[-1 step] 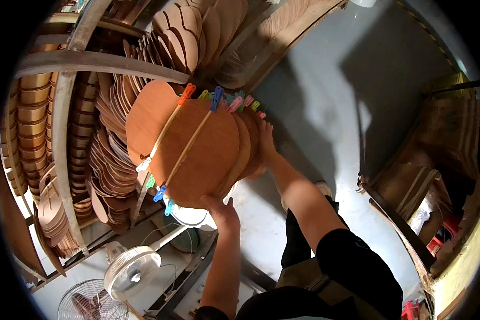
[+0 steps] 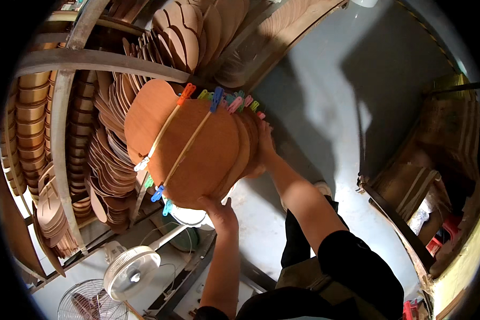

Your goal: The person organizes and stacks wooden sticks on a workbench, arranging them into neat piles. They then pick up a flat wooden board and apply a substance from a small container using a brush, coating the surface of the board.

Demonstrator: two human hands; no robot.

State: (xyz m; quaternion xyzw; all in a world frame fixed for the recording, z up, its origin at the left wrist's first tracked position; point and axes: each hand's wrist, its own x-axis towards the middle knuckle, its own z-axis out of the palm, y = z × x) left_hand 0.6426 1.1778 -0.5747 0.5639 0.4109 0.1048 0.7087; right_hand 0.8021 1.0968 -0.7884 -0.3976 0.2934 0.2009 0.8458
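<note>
Between my hands is a stack of thin, orange-brown guitar-shaped wooden plates [image 2: 197, 154]. My left hand [image 2: 221, 213] grips its near edge, thumb on top and the other fingers mostly hidden beneath. At the right end my right hand [image 2: 265, 141] is closed round the stack's edge. Two pale wooden strips [image 2: 189, 143] lie across the top plate. Clothespins hold their ends: an orange one [image 2: 186, 94] and a blue one [image 2: 216, 99] on the far side, a white one [image 2: 142, 164] and another blue one [image 2: 158, 193] on the near side. More colored clothespins [image 2: 240, 102] line the far edge.
Wooden racks [image 2: 106, 61] on the left hold many curved thin plates [image 2: 112, 160] and bent wooden sides [image 2: 32, 122]. A white fan [image 2: 133, 272] stands at the lower left, beside a wire fan guard [image 2: 88, 301]. Cardboard boxes [image 2: 418, 186] sit at the right.
The stack has shifted very slightly left with its strips and clothespins. Both hands keep their hold.
</note>
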